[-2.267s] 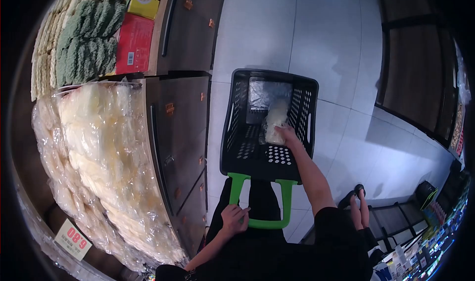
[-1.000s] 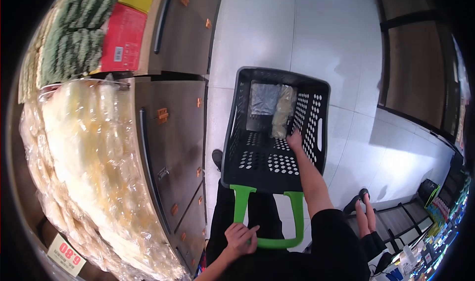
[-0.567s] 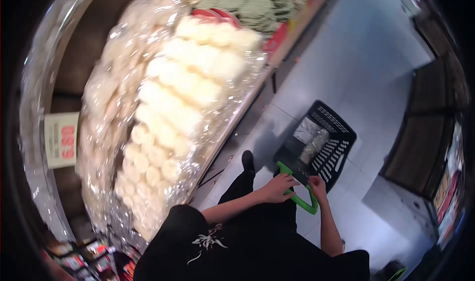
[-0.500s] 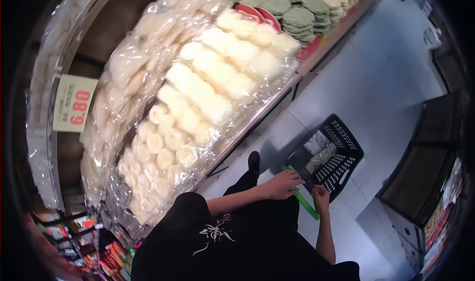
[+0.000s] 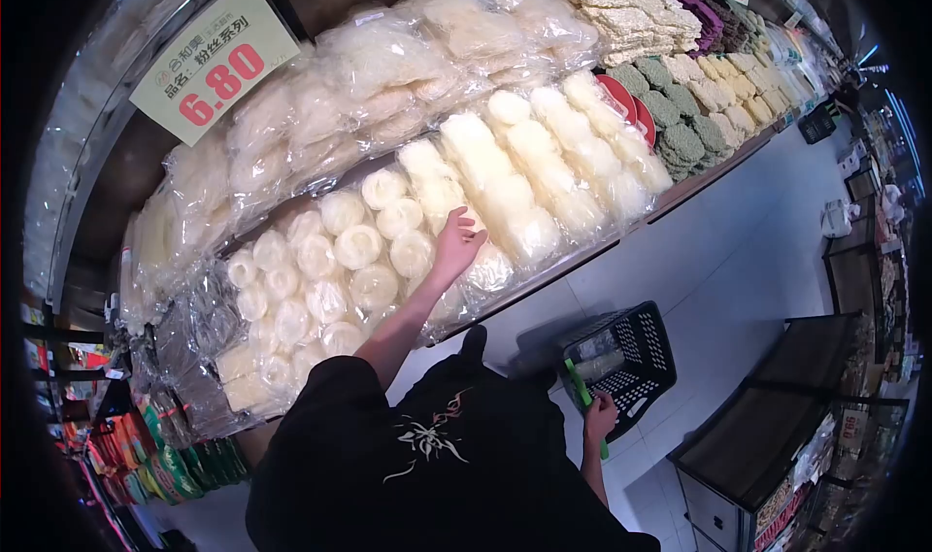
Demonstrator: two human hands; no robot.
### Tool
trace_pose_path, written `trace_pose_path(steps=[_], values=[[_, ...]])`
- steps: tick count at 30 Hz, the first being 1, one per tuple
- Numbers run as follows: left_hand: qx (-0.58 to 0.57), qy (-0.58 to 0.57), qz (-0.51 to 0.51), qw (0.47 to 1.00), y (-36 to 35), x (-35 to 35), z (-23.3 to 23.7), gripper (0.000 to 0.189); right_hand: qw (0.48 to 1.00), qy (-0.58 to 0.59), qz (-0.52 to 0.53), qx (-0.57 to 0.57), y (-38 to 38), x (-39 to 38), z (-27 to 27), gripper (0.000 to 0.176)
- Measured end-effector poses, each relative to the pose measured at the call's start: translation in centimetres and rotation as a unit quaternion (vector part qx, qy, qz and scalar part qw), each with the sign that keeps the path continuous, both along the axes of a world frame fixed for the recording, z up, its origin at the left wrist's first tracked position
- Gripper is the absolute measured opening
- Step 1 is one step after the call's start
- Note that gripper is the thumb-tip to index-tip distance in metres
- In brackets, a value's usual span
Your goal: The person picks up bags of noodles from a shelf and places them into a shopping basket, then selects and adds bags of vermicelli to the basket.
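My left hand (image 5: pixel 458 246) is stretched over the display, its fingers loosely curled and apart, with nothing between them. Below and around it lie rows of pale dried vermicelli bundles (image 5: pixel 500 183) in clear plastic packs. Left of that hand sit round vermicelli nests (image 5: pixel 358 247), also under clear wrap. My right hand (image 5: pixel 601 414) is closed round the green handle (image 5: pixel 580 385) of a black shopping basket (image 5: pixel 644 343). The basket hangs at my right side, tilted, with a clear plastic package (image 5: pixel 594 355) in it.
A price card (image 5: pixel 216 62) reading 6.80 hangs at the upper left. Larger noodle bags (image 5: pixel 388 66) lie behind the bundles. Green noodle cakes (image 5: pixel 684 144) and red discs (image 5: pixel 621 100) are farther right. A dark-topped stand (image 5: pixel 767 406) stands across the tiled aisle (image 5: pixel 738 232).
My left hand has left the basket handle and moved out over the vermicelli. My right hand now grips the handle alone. The view has turned toward the shelf.
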State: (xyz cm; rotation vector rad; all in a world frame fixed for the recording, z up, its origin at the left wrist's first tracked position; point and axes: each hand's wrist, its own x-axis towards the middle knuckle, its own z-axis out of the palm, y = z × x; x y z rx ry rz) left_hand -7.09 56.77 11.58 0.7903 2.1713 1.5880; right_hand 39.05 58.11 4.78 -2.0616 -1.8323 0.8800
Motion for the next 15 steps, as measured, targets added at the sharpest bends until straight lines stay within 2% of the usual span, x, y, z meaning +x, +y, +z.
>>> trace_pose_path(steps=[2, 3, 5, 6, 8, 9, 11, 12, 14, 15], values=[[0.013, -0.198, 0.043, 0.979, 2.9, -1.1, 0.2, 0.075, 1.000, 0.013, -0.003, -0.006, -0.7, -0.6, 0.0, 0.021], [0.014, -0.199, 0.044, 0.979, 4.4, -1.7, 0.5, 0.075, 1.000, 0.012, -0.002, -0.005, -1.3, -0.5, -0.2, 0.021], [-0.032, -0.237, 0.086, 0.967, 7.6, -2.7, 1.1, 0.092, 0.999, 0.003, 0.033, 0.043, -2.2, 0.0, -1.1, 0.021], [-0.033, -0.239, 0.083, 0.967, 8.7, -3.1, 0.8, 0.092, 1.000, 0.000, 0.018, 0.013, -2.8, -0.3, -0.4, 0.019], [-0.117, -0.174, 0.146, 0.967, 10.1, -3.5, -0.4, 0.099, 1.000, 0.003, 0.017, 0.004, -4.1, -0.1, -0.5, 0.018], [-0.118, -0.173, 0.143, 0.967, 10.1, -3.4, 0.9, 0.099, 1.000, 0.010, 0.017, -0.006, -4.8, 0.3, -0.8, 0.017], [-0.086, -0.256, 0.117, 0.956, 9.3, -2.8, 4.6, 0.091, 0.999, -0.004, 0.028, 0.016, -5.9, 1.6, -3.0, 0.014], [-0.090, -0.256, 0.112, 0.956, 9.4, -3.2, 3.4, 0.091, 1.000, -0.006, 0.025, 0.002, -6.4, 1.6, -2.7, 0.014], [-0.070, -0.150, 0.117, 0.979, 10.0, -4.4, 0.1, 0.077, 1.000, -0.007, 0.013, -0.014, -7.1, 1.7, -2.1, 0.013], [-0.074, -0.150, 0.111, 0.980, 9.9, -4.2, 0.4, 0.077, 1.000, -0.020, 0.014, -0.016, -7.2, 1.6, -1.7, 0.013]])
